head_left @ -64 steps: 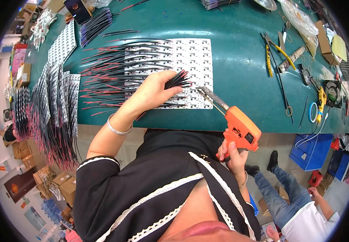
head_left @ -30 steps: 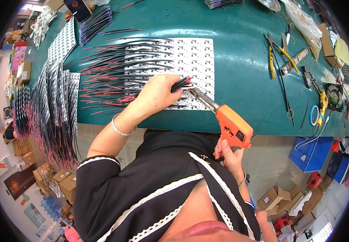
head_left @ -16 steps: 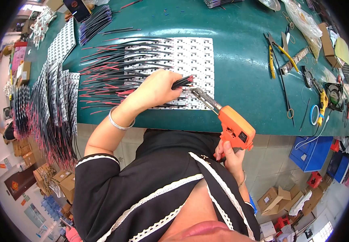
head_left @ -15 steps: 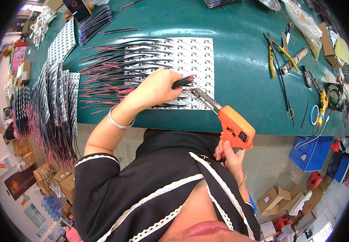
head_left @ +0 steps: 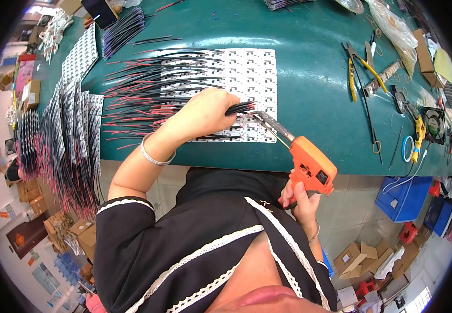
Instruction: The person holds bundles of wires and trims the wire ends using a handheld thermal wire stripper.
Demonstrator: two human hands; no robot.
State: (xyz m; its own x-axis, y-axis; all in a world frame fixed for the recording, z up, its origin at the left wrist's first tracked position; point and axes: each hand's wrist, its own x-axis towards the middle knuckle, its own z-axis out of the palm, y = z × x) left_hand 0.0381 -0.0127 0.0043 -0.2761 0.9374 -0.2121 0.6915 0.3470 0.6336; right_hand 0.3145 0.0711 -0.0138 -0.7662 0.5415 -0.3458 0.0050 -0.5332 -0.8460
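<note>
My left hand (head_left: pixel 208 111) is closed around a bundle of black wires (head_left: pixel 240 108) with red tips, over a white circuit board panel (head_left: pixel 260 78). My right hand (head_left: pixel 301 201) grips the handle of an orange soldering gun (head_left: pixel 313 166). The gun's metal tip points up and left, close to the wire ends; whether it touches them I cannot tell. Many black and red wires (head_left: pixel 132 91) fan out to the left across the panel. My left hand hides part of the panel's lower middle.
Stacked panels with hanging wires (head_left: pixel 72 135) lie at the left table edge. A purple-tipped wire bundle (head_left: pixel 124 32) lies behind them. Yellow-handled pliers (head_left: pixel 366 65), a small fan (head_left: pixel 433 124) and a plastic bag (head_left: pixel 393 31) are on the right. A blue bin (head_left: pixel 404 197) stands below the table.
The soldering gun and my right hand have shifted slightly right. My left hand has moved slightly right with the wires still in its grip.
</note>
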